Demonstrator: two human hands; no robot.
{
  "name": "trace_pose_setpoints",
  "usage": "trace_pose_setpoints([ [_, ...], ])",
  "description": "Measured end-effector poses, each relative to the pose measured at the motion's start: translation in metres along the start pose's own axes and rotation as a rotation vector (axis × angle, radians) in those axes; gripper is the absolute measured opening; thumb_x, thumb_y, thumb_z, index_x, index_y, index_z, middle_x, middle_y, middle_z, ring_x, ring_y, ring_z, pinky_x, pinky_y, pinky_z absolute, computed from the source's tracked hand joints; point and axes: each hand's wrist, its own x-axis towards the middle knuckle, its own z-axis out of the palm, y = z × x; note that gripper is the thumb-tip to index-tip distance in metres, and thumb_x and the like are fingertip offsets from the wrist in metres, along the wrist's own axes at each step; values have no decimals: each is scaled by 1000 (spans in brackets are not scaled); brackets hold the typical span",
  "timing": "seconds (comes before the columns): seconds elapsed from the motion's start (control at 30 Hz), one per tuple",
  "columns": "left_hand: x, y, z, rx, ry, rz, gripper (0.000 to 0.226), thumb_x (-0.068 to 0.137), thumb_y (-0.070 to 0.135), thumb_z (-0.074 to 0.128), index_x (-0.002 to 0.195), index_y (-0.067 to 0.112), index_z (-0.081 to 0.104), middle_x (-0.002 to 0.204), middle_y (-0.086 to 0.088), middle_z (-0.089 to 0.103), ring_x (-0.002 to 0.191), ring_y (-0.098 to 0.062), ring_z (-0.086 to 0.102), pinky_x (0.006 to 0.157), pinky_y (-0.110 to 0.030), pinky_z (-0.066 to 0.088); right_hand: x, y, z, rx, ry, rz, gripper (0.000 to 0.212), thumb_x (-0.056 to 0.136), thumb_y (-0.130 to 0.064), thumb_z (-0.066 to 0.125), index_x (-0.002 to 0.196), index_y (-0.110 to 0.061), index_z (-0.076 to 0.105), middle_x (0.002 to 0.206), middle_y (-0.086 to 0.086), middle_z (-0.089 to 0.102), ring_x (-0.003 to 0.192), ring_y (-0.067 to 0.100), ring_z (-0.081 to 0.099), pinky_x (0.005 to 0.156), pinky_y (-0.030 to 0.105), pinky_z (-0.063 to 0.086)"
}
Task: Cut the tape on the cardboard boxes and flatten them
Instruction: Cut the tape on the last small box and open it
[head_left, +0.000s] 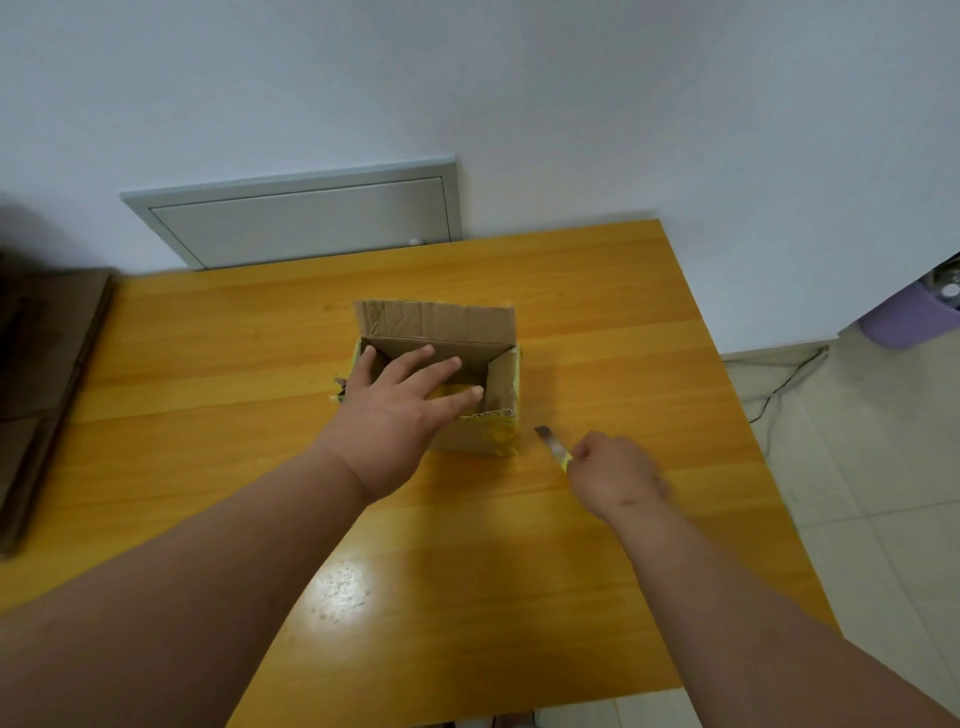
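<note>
Left hand (397, 402) lying open, fingers spread over opened cardboard box (457, 364); right hand (615, 475) gripping utility knife (553, 448) at box's 4 o'clock; prob. cutting bottom tape next, needs box flipped.

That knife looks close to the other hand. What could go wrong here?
The right hand grips a knife with its blade out, pointed toward the cardboard box. The left hand lies spread over the box's open top, so a slip could nick those fingers. The small, light box may also slide on the smooth table when cut.

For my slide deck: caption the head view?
Left hand steadies open cardboard box; right hand holds utility knife beside it.
</note>
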Motion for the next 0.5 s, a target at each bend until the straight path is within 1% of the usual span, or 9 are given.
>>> trace_pose_setpoints([
  [0.03, -2, 0, 1, 11, -3, -5, 67, 102, 24, 48, 151, 52, 12, 165, 9, 10, 152, -22, 4, 118, -61, 2, -1, -4, -3, -38, 44, -5, 29, 96, -32, 44, 120, -34, 60, 130, 3, 53, 123, 30, 46, 99, 41, 36],
  [0.1, -4, 3, 2, 17, -10, -14, 68, 101, 22, 48, 152, 50, 12, 164, 9, 13, 151, -22, 9, 118, -62, 1, -4, -19, -13, 186, 124, -73, 32, 98, -37, 45, 124, -31, 61, 132, 2, 55, 119, 26, 49, 100, 41, 39],
  [0.17, -7, 7, 4, 14, -7, -27, 67, 101, 23, 47, 153, 49, 11, 163, 10, 18, 150, -22, 13, 117, -64, 0, -6, -43, -22, 515, 142, -193, 37, 99, -42, 48, 129, -23, 58, 128, -1, 59, 105, 16, 53, 84, 32, 43],
  [0.2, -8, 8, 6, 11, 1, -34, 65, 102, 25, 45, 153, 48, 11, 162, 12, 20, 150, -22, 14, 116, -66, -2, -8, -56, -26, 583, 113, -243, 43, 98, -46, 49, 134, -23, 54, 125, -3, 58, 101, 14, 51, 78, 29, 42],
  [0.23, -9, 9, 6, 11, 5, -34, 62, 103, 30, 41, 154, 46, 10, 161, 13, 23, 150, -22, 15, 115, -67, -3, -9, -68, -29, 588, 77, -287, 49, 97, -50, 50, 139, -24, 49, 124, -4, 57, 103, 13, 52, 77, 28, 43],
  [0.3, -13, 9, 5, 5, -10, -14, 54, 102, 51, 20, 155, 44, 10, 160, 17, 26, 151, -21, 13, 113, -67, -8, -9, -86, -30, 474, 39, -344, 58, 94, -52, 54, 144, -26, 42, 133, -2, 55, 116, 19, 54, 89, 37, 49],
  [0.37, -17, 10, 1, -115, -47, -20, 70, 91, 64, -5, 153, 44, 21, 159, 19, 26, 152, -18, 6, 113, -65, -12, -6, -95, -28, 326, 76, -346, 60, 93, -47, 58, 146, -25, 39, 140, 1, 51, 126, 25, 51, 100, 41, 46],
  [0.43, -17, 9, 0, -350, -7, -119, 64, 96, 61, 4, 146, 44, 40, 158, 20, 28, 151, -15, 2, 116, -61, -10, -3, -97, -26, 234, 106, -352, 62, 93, -42, 60, 148, -24, 36, 144, 3, 49, 129, 26, 48, 103, 40, 44],
  [0.5, -15, 2, 4, -520, 109, -302, 44, 102, 48, 35, 144, 38, 46, 161, 14, 25, 151, -16, 2, 118, -61, -3, -3, -96, -25, 155, 92, -376, 66, 93, -42, 61, 150, -24, 33, 146, 4, 47, 131, 27, 46, 105, 40, 43],
])
